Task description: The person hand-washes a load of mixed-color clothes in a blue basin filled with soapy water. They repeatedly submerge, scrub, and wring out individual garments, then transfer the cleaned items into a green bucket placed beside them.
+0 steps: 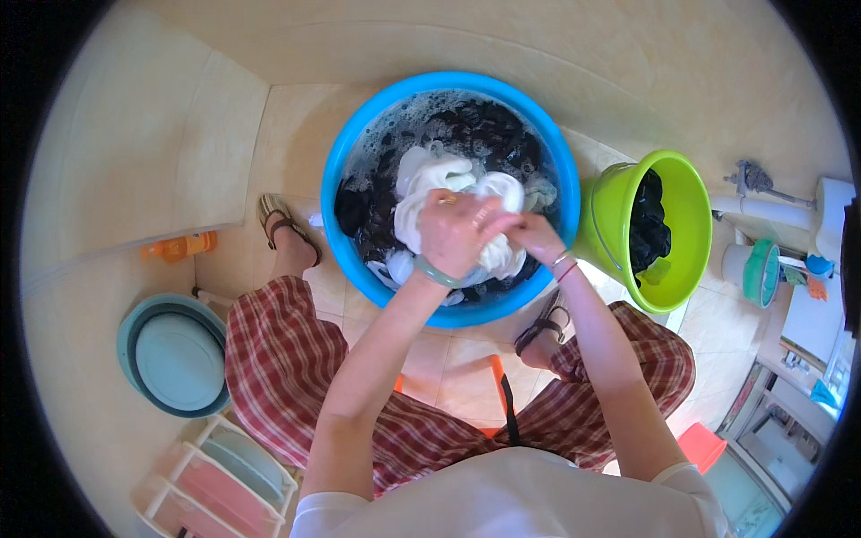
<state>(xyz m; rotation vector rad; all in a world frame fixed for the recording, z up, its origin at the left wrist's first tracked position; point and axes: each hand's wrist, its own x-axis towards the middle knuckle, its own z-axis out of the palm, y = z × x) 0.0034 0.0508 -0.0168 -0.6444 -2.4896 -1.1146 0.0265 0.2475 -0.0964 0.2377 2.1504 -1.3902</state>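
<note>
A large blue basin (565, 179) in front of me holds sudsy water and soaked dark clothes (484, 125). Bunched white cloth (426, 184) lies on top of them, under my hands. My left hand (456, 235), with a pale green bangle at its wrist, is closed on the cloth, back upward. My right hand (536, 238) meets it at the basin's near right side. Its fingers are curled against the same white cloth and partly hidden. Motion slightly blurs the fingers of both hands.
Right of the basin stands a lime-green bucket (596, 233) with dark cloth (650, 220) inside. Grey-blue basins (170, 363) lean at the left wall, above a white rack (193, 457) holding more basins. An orange bottle (179, 246) lies by that wall. Tiled walls surround the floor.
</note>
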